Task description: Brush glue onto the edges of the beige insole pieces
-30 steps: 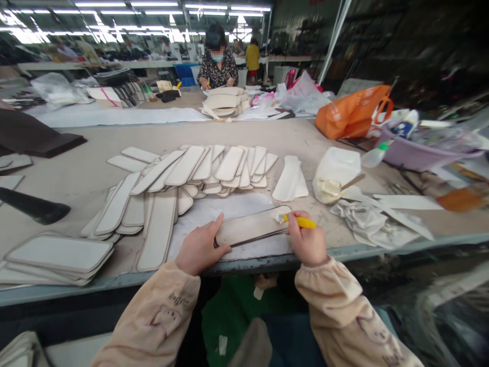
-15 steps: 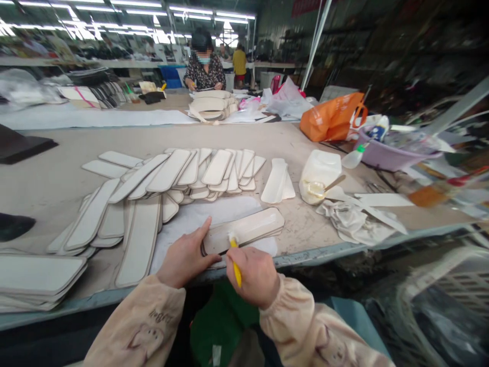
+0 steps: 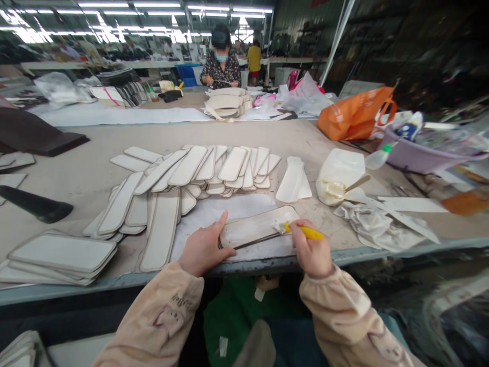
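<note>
A long beige panel (image 3: 252, 228) lies on top of a small stack at the table's near edge, over a white sheet (image 3: 225, 211). My left hand (image 3: 204, 248) presses down on the panel's left end, fingers closed against it. My right hand (image 3: 311, 251) is wrapped round a yellow-handled brush (image 3: 303, 232). The bristles touch the panel's right end, which shows a wet smear. Both arms wear peach sleeves.
Several finished panels (image 3: 191, 171) fan out across the table, with a flat stack (image 3: 61, 255) at the left. A white glue tub (image 3: 338, 176) with a stick, crumpled rags (image 3: 367, 221), an orange bag (image 3: 355, 112) and a purple basin (image 3: 416, 153) stand right. Another worker (image 3: 221, 63) sits at the far table.
My right hand swept the brush from the panel's left part, near my left hand, back to its right end. My left hand stayed on the left end.
</note>
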Demonstrator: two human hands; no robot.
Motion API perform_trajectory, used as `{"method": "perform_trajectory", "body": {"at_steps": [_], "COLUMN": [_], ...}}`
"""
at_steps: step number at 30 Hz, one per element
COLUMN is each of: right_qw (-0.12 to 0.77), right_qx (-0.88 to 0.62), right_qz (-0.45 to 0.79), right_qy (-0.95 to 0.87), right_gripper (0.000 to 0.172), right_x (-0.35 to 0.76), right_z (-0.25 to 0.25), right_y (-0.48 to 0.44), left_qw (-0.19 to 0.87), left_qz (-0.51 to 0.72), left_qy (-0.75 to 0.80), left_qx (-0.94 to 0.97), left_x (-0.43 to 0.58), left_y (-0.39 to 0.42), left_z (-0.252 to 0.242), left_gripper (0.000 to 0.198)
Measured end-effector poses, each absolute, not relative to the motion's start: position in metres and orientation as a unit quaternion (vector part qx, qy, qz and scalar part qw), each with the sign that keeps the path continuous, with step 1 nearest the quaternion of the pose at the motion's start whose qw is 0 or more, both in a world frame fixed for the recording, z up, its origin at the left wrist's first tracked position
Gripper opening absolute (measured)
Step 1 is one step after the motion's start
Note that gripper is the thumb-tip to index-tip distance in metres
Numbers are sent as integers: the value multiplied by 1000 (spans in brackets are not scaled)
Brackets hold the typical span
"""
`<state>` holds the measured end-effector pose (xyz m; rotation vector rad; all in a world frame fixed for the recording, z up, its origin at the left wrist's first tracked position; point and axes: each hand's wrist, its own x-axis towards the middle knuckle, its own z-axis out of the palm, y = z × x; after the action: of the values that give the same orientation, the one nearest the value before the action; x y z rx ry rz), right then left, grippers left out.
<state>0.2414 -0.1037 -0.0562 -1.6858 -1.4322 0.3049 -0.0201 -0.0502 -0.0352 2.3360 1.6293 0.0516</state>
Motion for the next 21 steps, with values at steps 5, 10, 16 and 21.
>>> {"method": "perform_trajectory", "body": {"at_steps": [5, 10, 16, 21], "right_qw": [398, 340, 387, 418], "right_qx": [-698, -618, -489, -620], "right_qz": [-48, -73, 71, 19], "right_qy": [-593, -705, -778, -664], "right_gripper": [27, 19, 17, 21], "right_x": [259, 215, 171, 229], "right_z": [-60, -58, -58, -63], "right_y": [-96, -100, -111, -99], "left_qw": [152, 157, 157, 166], "left_qz": [12, -4, -22, -27], "left_qy": [571, 579, 597, 589], "left_qx": [807, 800, 786, 790], "left_x": [-20, -18, -18, -19], "left_y": [-50, -48, -47, -45], "left_z": [-33, -35, -38, -37], "left_gripper": [100, 100, 99, 100]}}
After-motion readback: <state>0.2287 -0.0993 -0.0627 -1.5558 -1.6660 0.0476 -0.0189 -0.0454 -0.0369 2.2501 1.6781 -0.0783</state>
